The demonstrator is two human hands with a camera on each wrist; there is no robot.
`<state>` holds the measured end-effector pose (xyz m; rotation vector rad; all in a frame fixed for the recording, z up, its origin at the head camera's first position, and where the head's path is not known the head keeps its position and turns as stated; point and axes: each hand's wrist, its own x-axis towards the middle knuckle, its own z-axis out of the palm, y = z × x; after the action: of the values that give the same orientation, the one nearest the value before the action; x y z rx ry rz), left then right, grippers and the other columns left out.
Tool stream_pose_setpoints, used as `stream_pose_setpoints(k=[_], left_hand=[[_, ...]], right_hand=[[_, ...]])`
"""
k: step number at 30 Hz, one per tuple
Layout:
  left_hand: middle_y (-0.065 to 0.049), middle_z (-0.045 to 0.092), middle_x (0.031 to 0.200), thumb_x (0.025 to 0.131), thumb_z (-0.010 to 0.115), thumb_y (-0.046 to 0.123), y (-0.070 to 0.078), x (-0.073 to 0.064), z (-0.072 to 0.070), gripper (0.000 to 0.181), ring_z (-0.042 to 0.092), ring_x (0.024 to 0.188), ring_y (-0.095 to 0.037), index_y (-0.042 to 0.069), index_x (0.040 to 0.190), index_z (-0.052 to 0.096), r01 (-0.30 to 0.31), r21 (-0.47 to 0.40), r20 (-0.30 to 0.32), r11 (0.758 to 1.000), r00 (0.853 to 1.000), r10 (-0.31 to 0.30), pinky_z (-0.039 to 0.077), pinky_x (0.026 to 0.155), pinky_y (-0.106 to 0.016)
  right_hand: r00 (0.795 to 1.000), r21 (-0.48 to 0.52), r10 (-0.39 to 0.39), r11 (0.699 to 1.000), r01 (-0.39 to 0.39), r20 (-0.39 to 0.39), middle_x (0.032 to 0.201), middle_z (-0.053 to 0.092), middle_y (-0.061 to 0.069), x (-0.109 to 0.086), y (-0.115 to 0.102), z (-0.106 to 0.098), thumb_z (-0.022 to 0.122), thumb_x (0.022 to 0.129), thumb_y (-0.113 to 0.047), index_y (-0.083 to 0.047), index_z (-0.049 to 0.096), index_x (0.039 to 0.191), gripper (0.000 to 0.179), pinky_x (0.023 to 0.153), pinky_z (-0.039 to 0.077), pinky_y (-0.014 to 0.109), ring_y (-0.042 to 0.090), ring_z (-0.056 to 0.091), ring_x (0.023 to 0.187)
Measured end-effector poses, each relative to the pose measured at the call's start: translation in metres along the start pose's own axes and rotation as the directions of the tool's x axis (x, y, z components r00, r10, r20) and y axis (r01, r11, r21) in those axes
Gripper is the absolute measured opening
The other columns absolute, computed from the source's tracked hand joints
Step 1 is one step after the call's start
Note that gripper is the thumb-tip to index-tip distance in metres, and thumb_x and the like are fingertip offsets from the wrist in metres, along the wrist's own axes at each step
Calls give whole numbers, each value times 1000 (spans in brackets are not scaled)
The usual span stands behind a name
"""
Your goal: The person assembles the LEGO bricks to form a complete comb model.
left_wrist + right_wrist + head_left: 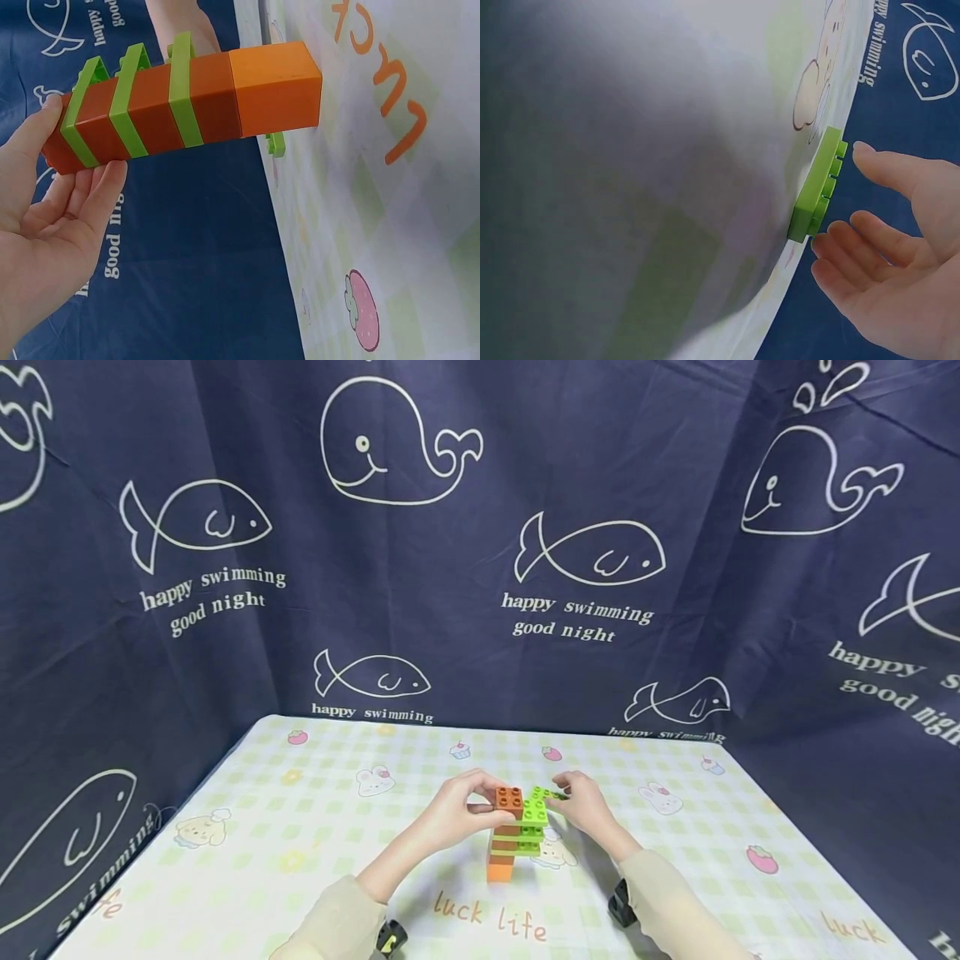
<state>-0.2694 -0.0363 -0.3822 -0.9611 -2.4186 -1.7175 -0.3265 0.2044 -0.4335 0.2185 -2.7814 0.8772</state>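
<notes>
A tower of toy building bricks stands on the table, with an orange brick [500,870] at its foot. Above that, reddish-brown bricks [150,97] alternate with light green plates [186,101] that jut out to the right. My left hand [459,810] pinches the brown brick [509,797] at the top between thumb and fingers. A loose green studded plate [819,184] lies on the table beyond the tower. Next to it is my right hand [587,806], thumb and fingers spread apart on either side; whether a fingertip touches the plate is hard to tell.
The table [360,877] wears a pale checked cloth with printed animals, strawberries and lettering. A dark blue curtain [480,610] with white fish and whales hangs behind and at both sides. Dark wrist devices [621,903] sit at the sleeves.
</notes>
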Motion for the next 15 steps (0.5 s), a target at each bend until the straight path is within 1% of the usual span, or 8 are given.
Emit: stream_pose_setpoints(k=[6,15], left_hand=[[-5,63,94,79,75,17,0,0,0,28,61,94,-18,6,102,64,9,9,1,1000,1000,-9,54,81,-17],[-5,63,94,79,76,17,-1,1,0,28,61,94,-18,6,102,64,9,4,3,1000,1000,-9,54,81,-18]], right_hand=[[1000,-14,3,1000,-3,14,102,63,19,-1,-2,0,73,76,-9,8,61,110,40,83,53,43,31,62,92],[999,-24,-18,1000,19,28,96,65,18,-2,-2,-1,73,74,-5,8,63,105,35,80,54,42,28,62,86]])
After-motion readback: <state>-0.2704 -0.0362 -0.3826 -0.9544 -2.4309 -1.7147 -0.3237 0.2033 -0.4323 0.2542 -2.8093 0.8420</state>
